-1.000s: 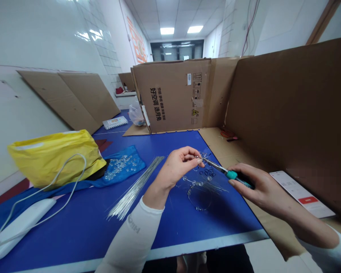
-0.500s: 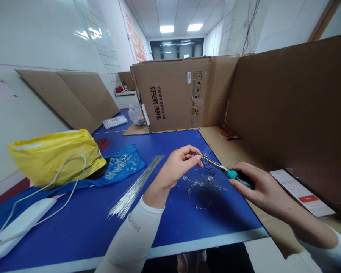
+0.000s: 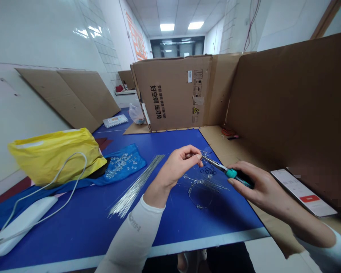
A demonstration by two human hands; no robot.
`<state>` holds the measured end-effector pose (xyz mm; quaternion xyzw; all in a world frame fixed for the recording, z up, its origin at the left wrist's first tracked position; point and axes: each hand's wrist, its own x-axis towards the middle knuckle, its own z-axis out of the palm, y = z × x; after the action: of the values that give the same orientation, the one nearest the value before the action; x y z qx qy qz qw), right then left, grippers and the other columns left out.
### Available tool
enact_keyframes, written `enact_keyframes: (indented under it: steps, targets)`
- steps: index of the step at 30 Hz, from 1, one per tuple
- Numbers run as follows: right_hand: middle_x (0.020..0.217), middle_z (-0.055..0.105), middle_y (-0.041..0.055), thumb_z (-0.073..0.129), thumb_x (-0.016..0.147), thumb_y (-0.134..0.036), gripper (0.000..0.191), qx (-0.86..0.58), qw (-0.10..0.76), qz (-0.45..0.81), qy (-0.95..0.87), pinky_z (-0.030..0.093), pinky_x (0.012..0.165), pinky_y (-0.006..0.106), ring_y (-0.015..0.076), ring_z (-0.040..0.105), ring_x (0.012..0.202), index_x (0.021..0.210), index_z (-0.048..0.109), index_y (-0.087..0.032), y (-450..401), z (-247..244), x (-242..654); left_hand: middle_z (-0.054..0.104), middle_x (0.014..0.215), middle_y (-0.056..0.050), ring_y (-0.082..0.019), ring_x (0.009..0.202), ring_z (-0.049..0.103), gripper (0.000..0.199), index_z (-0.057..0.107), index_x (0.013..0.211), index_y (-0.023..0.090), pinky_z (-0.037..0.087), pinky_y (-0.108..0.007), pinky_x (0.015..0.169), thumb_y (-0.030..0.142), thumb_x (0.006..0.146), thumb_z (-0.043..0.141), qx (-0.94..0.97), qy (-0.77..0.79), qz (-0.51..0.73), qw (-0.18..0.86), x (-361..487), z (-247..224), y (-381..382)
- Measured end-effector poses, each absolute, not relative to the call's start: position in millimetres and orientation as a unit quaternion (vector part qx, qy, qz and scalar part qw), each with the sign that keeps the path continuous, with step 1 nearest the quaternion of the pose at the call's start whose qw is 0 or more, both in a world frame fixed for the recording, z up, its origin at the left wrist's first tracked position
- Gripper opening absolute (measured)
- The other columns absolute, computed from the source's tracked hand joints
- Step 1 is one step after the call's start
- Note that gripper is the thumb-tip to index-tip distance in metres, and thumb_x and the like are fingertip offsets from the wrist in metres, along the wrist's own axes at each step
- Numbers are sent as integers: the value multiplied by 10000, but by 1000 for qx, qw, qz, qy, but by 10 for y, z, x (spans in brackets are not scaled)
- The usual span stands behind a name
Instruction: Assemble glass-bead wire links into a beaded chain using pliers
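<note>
So here's the setup: I'm at a blue table top (image 3: 230,218) with both hands up over the right half of it. My left hand (image 3: 174,168) has its thumb and fingers pinched together right at the far edge of a beaded wire piece (image 3: 200,193), and whatever's in that pinch is too thin to make out. The piece itself lies mostly flat on the blue, just below and right of that hand, a loose ring of wire with clear beads on it and a few straight ends poking out.

My right hand (image 3: 258,187) is wrapped closed around some small pliers (image 3: 218,166) with teal grips, and their tips reach across to just beside my left fingertips. Can't tell from here whether the jaws are clamped on anything.

To the left of my left arm there's a bundle of thin silver rods (image 3: 133,189) lying on the table. Left of that is a blue cloth (image 3: 136,161) with a heap of clear beads (image 3: 121,165) on it, right up against a yellow plastic bag (image 3: 53,157). A white device (image 3: 22,216) with a pale cable sits at the near left. On the right, a phone (image 3: 304,193) lies on the brown cardboard (image 3: 287,94) setup, and a big cardboard box (image 3: 173,93) stands at the far end.
</note>
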<state>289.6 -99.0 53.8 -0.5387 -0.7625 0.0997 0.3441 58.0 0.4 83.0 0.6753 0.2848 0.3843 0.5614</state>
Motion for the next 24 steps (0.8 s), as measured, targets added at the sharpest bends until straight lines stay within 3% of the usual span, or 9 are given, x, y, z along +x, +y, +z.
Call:
enact_keyframes:
  steps: [24]
  targets:
    - [982, 702, 67, 563, 959, -386, 219, -546, 348, 98, -756, 530, 736, 336, 216, 671, 854, 1095, 645, -235, -988, 461, 2880, 663, 693, 0, -133, 709, 619, 57, 629, 830, 165, 470, -312, 814, 217, 822, 651, 663, 287, 383, 575, 574, 821, 14]
